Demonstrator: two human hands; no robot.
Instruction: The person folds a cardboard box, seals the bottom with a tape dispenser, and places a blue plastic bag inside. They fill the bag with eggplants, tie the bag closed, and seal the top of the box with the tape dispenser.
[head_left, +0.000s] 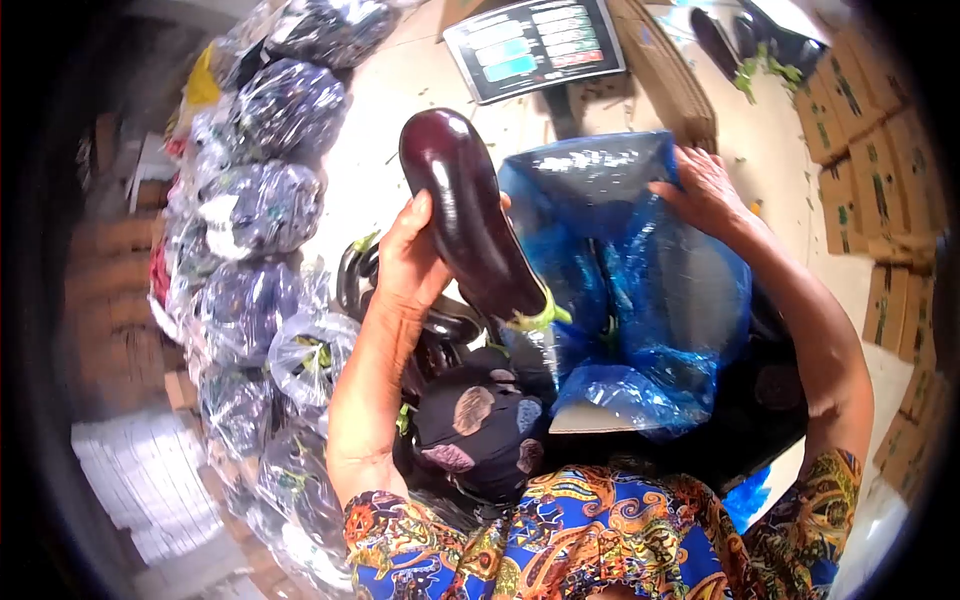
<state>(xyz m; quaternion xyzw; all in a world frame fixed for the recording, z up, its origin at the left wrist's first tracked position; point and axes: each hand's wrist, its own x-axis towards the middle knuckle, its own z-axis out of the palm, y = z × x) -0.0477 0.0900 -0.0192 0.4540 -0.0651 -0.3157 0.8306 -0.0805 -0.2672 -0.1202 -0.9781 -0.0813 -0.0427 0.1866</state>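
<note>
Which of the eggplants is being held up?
The glossy eggplant in the left hand, raised, stem end down; the others lie in the pile beneath.

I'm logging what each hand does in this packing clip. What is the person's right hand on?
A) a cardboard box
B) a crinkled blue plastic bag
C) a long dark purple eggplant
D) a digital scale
B: the right hand lies on the upper edge of the crinkled blue plastic bag, while the left hand holds the long dark purple eggplant.
</note>
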